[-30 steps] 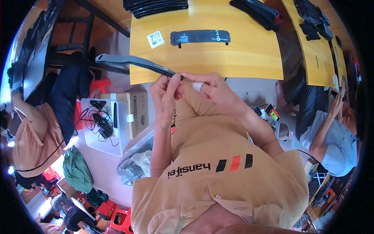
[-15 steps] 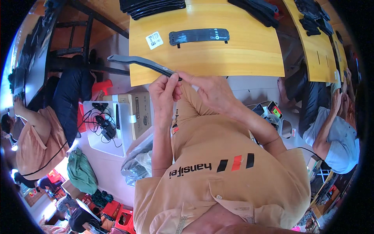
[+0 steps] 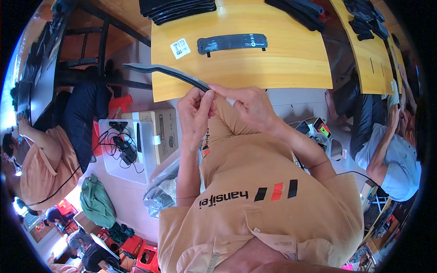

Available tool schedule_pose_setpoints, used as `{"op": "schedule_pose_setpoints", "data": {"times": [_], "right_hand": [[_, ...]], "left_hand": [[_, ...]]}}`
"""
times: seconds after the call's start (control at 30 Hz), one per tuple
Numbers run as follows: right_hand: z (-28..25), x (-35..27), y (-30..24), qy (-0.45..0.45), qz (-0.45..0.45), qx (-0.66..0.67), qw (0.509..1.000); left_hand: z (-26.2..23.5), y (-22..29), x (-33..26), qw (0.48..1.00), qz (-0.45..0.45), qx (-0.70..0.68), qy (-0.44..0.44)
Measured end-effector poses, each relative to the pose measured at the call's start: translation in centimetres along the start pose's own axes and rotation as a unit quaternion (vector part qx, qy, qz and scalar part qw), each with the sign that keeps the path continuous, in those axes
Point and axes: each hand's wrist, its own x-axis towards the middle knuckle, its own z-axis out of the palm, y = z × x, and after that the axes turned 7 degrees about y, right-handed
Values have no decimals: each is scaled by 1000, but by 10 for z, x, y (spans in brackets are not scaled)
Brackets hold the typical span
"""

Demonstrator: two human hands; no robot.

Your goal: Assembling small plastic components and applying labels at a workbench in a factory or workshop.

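Note:
A stack of flat, dark, strap-like bands [image 3: 175,75] with a greyish upper face reaches out past the table's near left corner. My left hand [image 3: 195,111] is closed on its near end, thumb pressed against curled fingers. From the right, my right hand [image 3: 252,105] stretches its index finger to that same end and touches it; the other fingers are loosely bent, and its thumb is mostly hidden. A similar dark flat band bundle [image 3: 227,43] with pale round marks lies on the yellow table [image 3: 282,68], two small tabs showing at its near edge.
On the table are a white printed label [image 3: 180,48], a stack of black items [image 3: 180,11] and dark folded pieces [image 3: 296,13]. Below left stand a clear bin [image 3: 123,152] with black cables and a cardboard box [image 3: 165,136]. People sit at both sides.
The band stack has shifted slightly left, its far end a little flatter. My left hand has moved slightly right, and my right hand a little right as well.

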Motion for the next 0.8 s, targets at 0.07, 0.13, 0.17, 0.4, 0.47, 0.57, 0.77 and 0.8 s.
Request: {"op": "schedule_pose_setpoints", "data": {"times": [0.07, 0.13, 0.17, 0.4, 0.47, 0.57, 0.77, 0.8], "right_hand": [[3, -1, -1, 26, 29, 122, 992], [11, -3, 7, 41, 24, 181, 982], [14, -3, 10, 55, 18, 239, 969], [-13, 2, 1, -153, 259, 479, 825], [-7, 3, -1, -95, 169, 360, 913], [3, 0, 6, -19, 22, 233, 972], [-10, 0, -7, -85, 96, 147, 981], [-7, -1, -5, -83, 97, 147, 981]], "left_hand": [[4, 1, -2, 999, 31, -14, 21], [7, 4, -5, 999, 33, -18, 32], [8, 5, -6, 998, 35, -22, 44], [9, 0, -8, 996, 25, -53, 72], [11, -2, -7, 994, 6, -63, 86], [9, -1, -5, 996, 3, -41, 85], [9, -7, -4, 995, 20, -36, 87], [10, -6, -5, 996, 20, -36, 85]]}}
